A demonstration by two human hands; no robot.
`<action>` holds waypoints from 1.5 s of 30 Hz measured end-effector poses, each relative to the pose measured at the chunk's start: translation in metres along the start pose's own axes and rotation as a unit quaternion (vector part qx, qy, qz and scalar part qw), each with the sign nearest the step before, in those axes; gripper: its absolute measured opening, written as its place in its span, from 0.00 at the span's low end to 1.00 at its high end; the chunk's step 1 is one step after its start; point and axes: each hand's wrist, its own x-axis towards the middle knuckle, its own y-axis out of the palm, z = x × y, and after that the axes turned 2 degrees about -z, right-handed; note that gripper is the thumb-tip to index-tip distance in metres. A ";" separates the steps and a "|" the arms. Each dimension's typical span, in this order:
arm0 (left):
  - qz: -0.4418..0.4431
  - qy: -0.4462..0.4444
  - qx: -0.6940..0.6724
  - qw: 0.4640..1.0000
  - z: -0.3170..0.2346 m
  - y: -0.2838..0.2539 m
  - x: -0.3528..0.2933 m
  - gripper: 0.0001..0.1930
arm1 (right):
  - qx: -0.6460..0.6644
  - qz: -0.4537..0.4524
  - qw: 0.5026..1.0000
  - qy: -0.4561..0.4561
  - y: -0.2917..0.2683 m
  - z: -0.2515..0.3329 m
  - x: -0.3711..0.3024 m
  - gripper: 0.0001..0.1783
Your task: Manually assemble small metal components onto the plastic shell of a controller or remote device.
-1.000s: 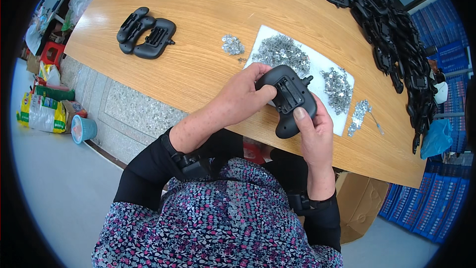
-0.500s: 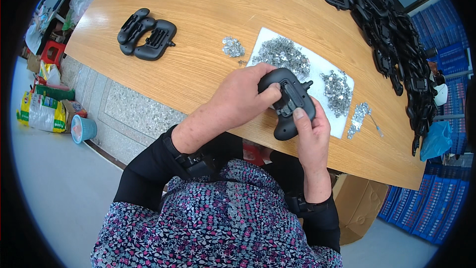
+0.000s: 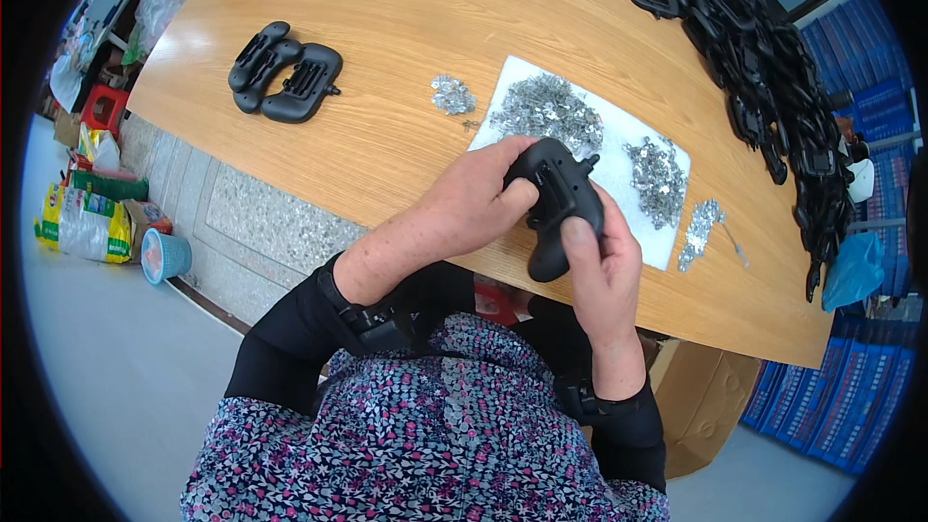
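Head view: both hands hold one black plastic part (image 3: 556,205) just above the near edge of the table (image 3: 387,58). The left hand (image 3: 474,208) is closed around its upper left side; the right hand (image 3: 604,271) grips it from below, with the thumb pressed on its face. The part is clear of the tabletop.

Risks, as a judgement:
- The part sits over the table edge. A loose grip would likely drop it onto the lap or floor.
- The white sheet (image 3: 643,232) beside the hands carries heaps of small metal pieces (image 3: 546,116). A sweep of a wrist could scatter them; some pieces (image 3: 701,227) already lie off the sheet toward the right edge.
- Whether a small piece is pinched in the fingers cannot be told; if so, it could slip unseen.

Two more black parts (image 3: 285,82) lie near the left edge, and a long pile of black parts (image 3: 764,68) along the far right.
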 end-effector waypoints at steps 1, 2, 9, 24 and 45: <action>0.009 -0.002 -0.073 0.997 0.003 0.000 0.000 0.24 | 0.001 -0.002 1.000 0.000 0.000 0.001 -0.001 0.22; 0.018 -0.004 -0.145 0.989 0.006 0.000 0.000 0.23 | 0.062 0.005 0.998 0.000 -0.001 0.001 -0.001 0.23; 0.082 -0.070 -0.482 0.870 -0.003 0.001 -0.002 0.20 | 0.107 -0.031 0.994 0.018 0.008 -0.009 0.014 0.13; 0.052 0.164 -0.197 0.965 0.017 0.009 -0.007 0.27 | -0.030 -0.111 0.993 -0.030 0.027 -0.028 0.018 0.08; 0.134 -0.021 -0.626 0.768 0.029 -0.006 0.003 0.23 | -0.016 -0.023 0.997 -0.067 0.008 -0.001 0.010 0.10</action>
